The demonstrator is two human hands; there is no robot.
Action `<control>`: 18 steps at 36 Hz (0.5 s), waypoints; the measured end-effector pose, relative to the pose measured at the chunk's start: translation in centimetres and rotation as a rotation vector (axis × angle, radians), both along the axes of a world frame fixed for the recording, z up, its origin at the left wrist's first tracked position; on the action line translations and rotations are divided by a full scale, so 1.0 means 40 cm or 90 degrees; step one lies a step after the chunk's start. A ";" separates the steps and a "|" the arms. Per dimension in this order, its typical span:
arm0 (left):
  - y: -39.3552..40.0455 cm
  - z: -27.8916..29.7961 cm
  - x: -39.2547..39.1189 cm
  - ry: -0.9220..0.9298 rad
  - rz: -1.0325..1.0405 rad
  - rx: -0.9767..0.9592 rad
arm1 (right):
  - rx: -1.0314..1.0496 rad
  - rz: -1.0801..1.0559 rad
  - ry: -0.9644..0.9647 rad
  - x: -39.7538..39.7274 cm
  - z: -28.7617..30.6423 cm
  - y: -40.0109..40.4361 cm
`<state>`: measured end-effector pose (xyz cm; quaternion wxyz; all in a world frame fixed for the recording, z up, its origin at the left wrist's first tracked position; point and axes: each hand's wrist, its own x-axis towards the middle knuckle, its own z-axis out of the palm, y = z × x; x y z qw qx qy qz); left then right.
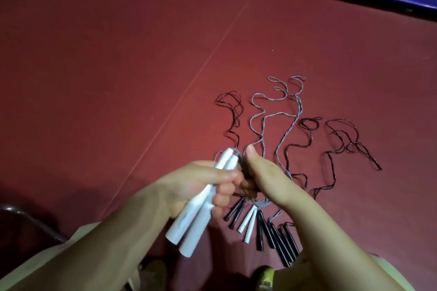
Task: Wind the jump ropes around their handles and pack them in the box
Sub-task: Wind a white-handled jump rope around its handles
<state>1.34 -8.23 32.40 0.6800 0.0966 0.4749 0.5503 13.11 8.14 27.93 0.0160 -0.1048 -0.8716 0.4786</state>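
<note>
Your left hand (201, 186) grips the white handles (201, 205) together as a winding core; your right hand (257, 172) pinches their grey rope (257, 111) close beside them. Other ropes lie on the red floor (118, 78); no box visible.

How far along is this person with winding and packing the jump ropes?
Barely started. Nothing looks finished, and no box is in view. The left hand grips a pair of white handles while the right hand holds the cord near their top. Left to do: another white-handled rope and several black-handled ropes lie unwound on the red floor.
</note>
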 end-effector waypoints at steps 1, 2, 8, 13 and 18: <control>-0.001 0.003 -0.006 -0.006 0.022 0.013 | -0.017 -0.020 -0.007 -0.005 -0.032 0.022; -0.003 0.004 -0.011 -0.002 0.046 0.021 | -0.002 -0.014 0.001 -0.008 -0.047 0.024; -0.015 -0.014 -0.061 -0.027 0.211 0.061 | -0.181 0.027 -0.091 -0.055 0.040 -0.085; -0.025 -0.050 -0.093 0.142 0.194 -0.002 | -0.107 0.080 -0.096 -0.059 0.047 -0.087; -0.025 -0.087 -0.092 0.352 0.019 -0.110 | 0.006 0.126 -0.132 -0.051 0.069 -0.064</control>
